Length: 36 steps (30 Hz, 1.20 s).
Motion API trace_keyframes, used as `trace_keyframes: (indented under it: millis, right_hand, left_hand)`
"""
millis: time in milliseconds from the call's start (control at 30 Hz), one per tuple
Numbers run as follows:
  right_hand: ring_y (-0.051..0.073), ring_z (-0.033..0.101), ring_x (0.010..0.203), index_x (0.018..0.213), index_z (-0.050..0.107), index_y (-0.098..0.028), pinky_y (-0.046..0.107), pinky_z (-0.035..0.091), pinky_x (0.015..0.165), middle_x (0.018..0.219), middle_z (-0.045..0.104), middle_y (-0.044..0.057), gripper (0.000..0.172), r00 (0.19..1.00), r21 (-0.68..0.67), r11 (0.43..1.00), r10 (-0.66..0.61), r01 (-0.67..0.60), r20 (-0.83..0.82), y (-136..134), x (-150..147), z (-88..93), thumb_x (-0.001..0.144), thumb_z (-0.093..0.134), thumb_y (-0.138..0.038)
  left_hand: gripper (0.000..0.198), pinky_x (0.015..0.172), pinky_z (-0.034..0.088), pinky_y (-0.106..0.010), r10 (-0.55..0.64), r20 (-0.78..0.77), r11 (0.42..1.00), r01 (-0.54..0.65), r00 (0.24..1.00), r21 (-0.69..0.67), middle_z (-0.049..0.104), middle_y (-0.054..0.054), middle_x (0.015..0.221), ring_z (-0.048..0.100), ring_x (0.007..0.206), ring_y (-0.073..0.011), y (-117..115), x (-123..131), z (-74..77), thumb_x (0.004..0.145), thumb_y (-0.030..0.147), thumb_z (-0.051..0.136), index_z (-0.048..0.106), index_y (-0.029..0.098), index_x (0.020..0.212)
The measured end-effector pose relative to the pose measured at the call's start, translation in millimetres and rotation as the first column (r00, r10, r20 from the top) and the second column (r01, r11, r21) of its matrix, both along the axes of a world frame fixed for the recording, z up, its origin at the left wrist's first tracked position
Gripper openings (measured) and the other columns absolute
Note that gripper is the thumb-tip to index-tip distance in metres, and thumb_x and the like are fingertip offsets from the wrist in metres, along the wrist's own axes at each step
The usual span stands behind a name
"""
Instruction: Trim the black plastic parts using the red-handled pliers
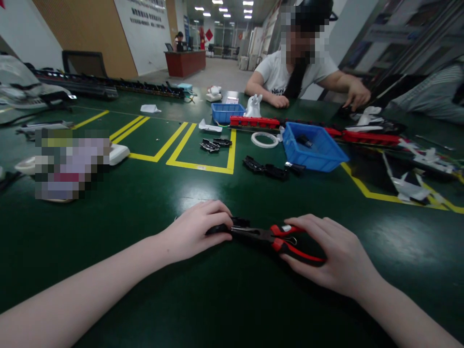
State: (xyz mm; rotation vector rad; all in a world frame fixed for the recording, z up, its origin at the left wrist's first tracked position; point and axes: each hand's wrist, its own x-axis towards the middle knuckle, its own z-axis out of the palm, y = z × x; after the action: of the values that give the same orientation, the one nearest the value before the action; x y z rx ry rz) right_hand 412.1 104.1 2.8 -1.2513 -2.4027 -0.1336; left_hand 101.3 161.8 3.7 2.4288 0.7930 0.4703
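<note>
My right hand (pixel 337 246) is wrapped around the handles of red-and-black needle-nose pliers (pixel 266 235), whose jaws point left. Between the thumb and fingers of my left hand (pixel 203 224) is a small black plastic part (pixel 219 229), mostly covered by the fingers. The plier tips meet this part at the fingertips; whether they clamp it cannot be made out. Just behind the jaws, another black piece (pixel 241 222) shows, and I cannot tell if it is joined to the held part.
Several black plastic parts (pixel 273 172) lie ahead, near a blue bin (pixel 314 150) and a tape roll (pixel 264 140). Behind them runs a long red strip (pixel 255 122). A smaller blue bin (pixel 227 113) stands farther back. Across the green table (pixel 152 217) sits a person (pixel 300 72).
</note>
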Motion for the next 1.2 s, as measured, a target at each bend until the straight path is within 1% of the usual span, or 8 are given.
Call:
trace_keyframes:
  millis: [200, 267, 400, 600, 767, 967, 1100, 1200]
  right_hand:
    - [0.022, 0.068, 0.083, 0.128, 0.057, -0.024, 0.034, 0.054, 0.067, 0.105, 0.071, 0.008, 0.051, 0.999, 0.006, 1.0, 0.027, -0.027, -0.029, 1, -3, 0.7, 0.081, 0.068, -0.039]
    - [0.022, 0.068, 0.082, 0.13, 0.057, -0.025, 0.034, 0.055, 0.064, 0.106, 0.071, 0.007, 0.05, 0.999, 0.028, 0.999, 0.021, -0.02, -0.03, 2, -3, 0.6, 0.082, 0.067, -0.039]
    - [0.022, 0.069, 0.076, 0.128, 0.059, -0.026, 0.034, 0.057, 0.059, 0.104, 0.071, 0.008, 0.048, 0.997, 0.087, 0.993, 0.074, -0.073, -0.006, 6, -1, -0.7, 0.083, 0.066, -0.042]
    - [0.023, 0.07, 0.078, 0.127, 0.06, -0.028, 0.035, 0.059, 0.06, 0.105, 0.071, 0.007, 0.048, 0.998, 0.089, 0.994, 0.058, -0.057, -0.005, 6, -1, -3.2, 0.082, 0.068, -0.044]
    - [0.025, 0.07, 0.077, 0.126, 0.061, -0.027, 0.038, 0.058, 0.058, 0.104, 0.072, 0.008, 0.046, 0.998, 0.111, 0.992, 0.061, -0.058, -0.027, 7, -3, -4.8, 0.083, 0.066, -0.044]
    - [0.028, 0.069, 0.082, 0.13, 0.058, -0.028, 0.042, 0.058, 0.063, 0.106, 0.07, 0.009, 0.05, 0.998, 0.142, 0.989, 0.044, -0.05, 0.047, 7, -4, -3.3, 0.083, 0.067, -0.044]
    - [0.031, 0.067, 0.089, 0.14, 0.049, -0.032, 0.047, 0.055, 0.07, 0.109, 0.068, 0.011, 0.054, 0.994, 0.179, 0.984, -0.001, -0.019, 0.11, 7, -7, -1.3, 0.088, 0.061, -0.038]
    - [0.031, 0.066, 0.093, 0.143, 0.046, -0.026, 0.048, 0.054, 0.075, 0.109, 0.066, 0.012, 0.057, 0.98, 0.239, 0.969, 0.011, -0.058, 0.197, 8, -8, -1.1, 0.089, 0.06, -0.04]
  left_hand:
    - [0.012, 0.092, 0.049, -0.039, 0.001, -0.008, 0.996, 0.0, 1.0, 0.084, 0.061, -0.007, 0.117, 0.057, 0.106, -0.0217, 3, 1, -4.7, 0.093, 0.023, 0.061, 0.061, 0.019, 0.104]
    - [0.014, 0.091, 0.049, -0.038, -0.038, -0.001, 0.993, 0.038, 0.999, 0.112, 0.061, -0.007, 0.115, 0.057, 0.105, -0.0211, 5, 0, -6.0, 0.093, 0.026, 0.062, 0.06, 0.019, 0.105]
    - [0.018, 0.089, 0.048, -0.036, -0.07, -0.009, 0.984, 0.071, 0.997, 0.161, 0.06, -0.008, 0.116, 0.057, 0.105, -0.0215, 9, -2, -6.4, 0.094, 0.03, 0.06, 0.059, 0.018, 0.108]
    - [0.017, 0.089, 0.049, -0.036, -0.074, -0.029, 0.985, 0.078, 0.997, 0.156, 0.06, -0.008, 0.118, 0.058, 0.106, -0.0218, 10, -2, -2.4, 0.094, 0.029, 0.06, 0.06, 0.019, 0.107]
    - [0.017, 0.086, 0.049, -0.035, -0.118, -0.028, 0.98, 0.121, 0.993, 0.158, 0.06, -0.008, 0.118, 0.058, 0.105, -0.0217, 14, -4, -2.1, 0.094, 0.029, 0.06, 0.06, 0.019, 0.108]
    - [0.016, 0.088, 0.048, -0.035, -0.121, -0.016, 0.981, 0.122, 0.992, 0.153, 0.06, -0.007, 0.118, 0.058, 0.106, -0.0213, 16, -6, -4.7, 0.094, 0.028, 0.061, 0.06, 0.02, 0.108]
    - [0.014, 0.089, 0.049, -0.036, -0.115, 0.003, 0.985, 0.113, 0.993, 0.127, 0.06, -0.006, 0.119, 0.058, 0.105, -0.0211, 15, -7, -6.1, 0.093, 0.026, 0.062, 0.059, 0.02, 0.105]
    - [0.013, 0.091, 0.049, -0.038, -0.108, 0.011, 0.988, 0.106, 0.994, 0.11, 0.059, -0.005, 0.12, 0.058, 0.106, -0.0211, 14, -7, -6.0, 0.092, 0.024, 0.063, 0.059, 0.02, 0.103]
